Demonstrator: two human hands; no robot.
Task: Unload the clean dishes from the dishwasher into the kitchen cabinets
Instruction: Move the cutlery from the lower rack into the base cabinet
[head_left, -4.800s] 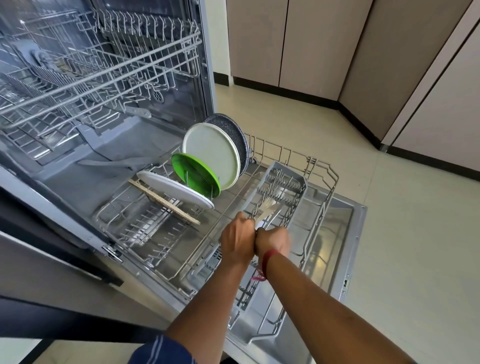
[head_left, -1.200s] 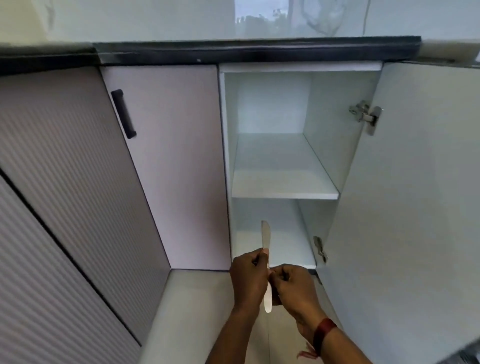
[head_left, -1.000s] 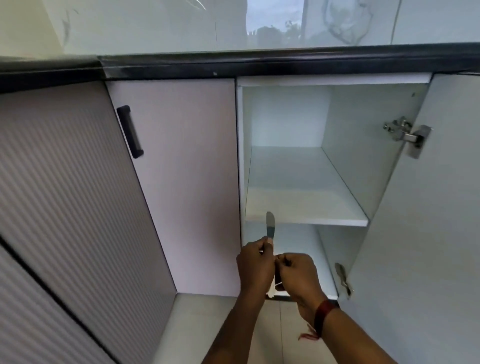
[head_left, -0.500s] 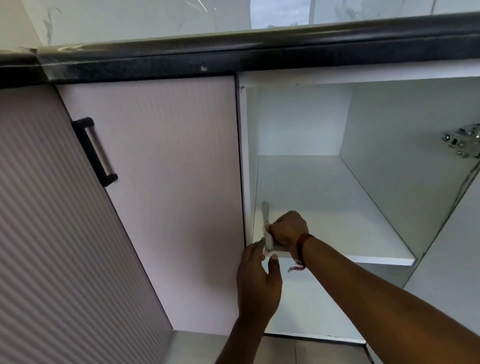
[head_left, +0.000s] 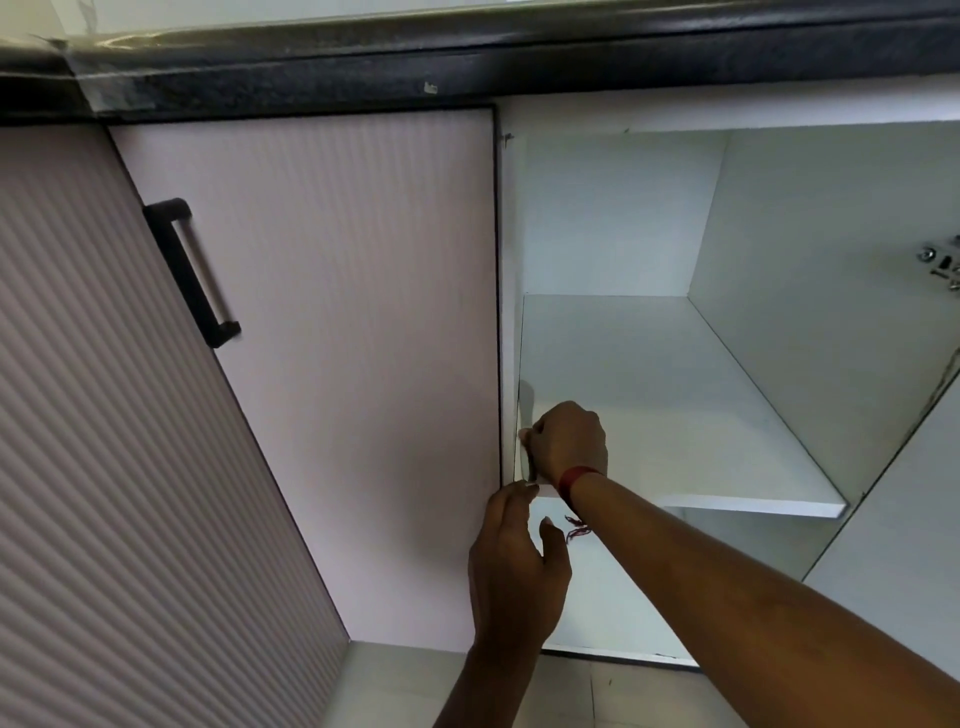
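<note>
Cabinetry fills the view under a dark counter (head_left: 467, 57), whose top surface is cut off by the upper edge. On the left runs a ribbed panel (head_left: 104, 467), and next to it a closed pale door (head_left: 337, 364) with a black handle (head_left: 189, 270). To the right, the open cabinet (head_left: 623, 218) shows a white interior. Its own door (head_left: 909, 545) swings out of the picture at the right edge, where only part of a metal hinge (head_left: 943, 265) can be seen. A white shelf (head_left: 675, 415) divides the cabinet. The compartment beneath it is largely hidden by the person's right forearm. A strip of tiled floor (head_left: 571, 691) shows at the bottom.

The right hand (head_left: 569, 441) reaches over the front left corner of the shelf, its fingers curled tightly round a knife (head_left: 525, 400). The knife stands roughly upright against the cabinet's left wall. Its pale blade blurs into the white and is hard to trace, and the handle is mostly covered by the fist. A red thread band (head_left: 576, 475) circles that wrist.

The left hand (head_left: 514, 566) hangs just below with relaxed, loosely spread fingers and holds nothing. Its forefinger tip comes up to the shelf's front edge beside the knife's lower end. Whether it touches the knife cannot be told.
</note>
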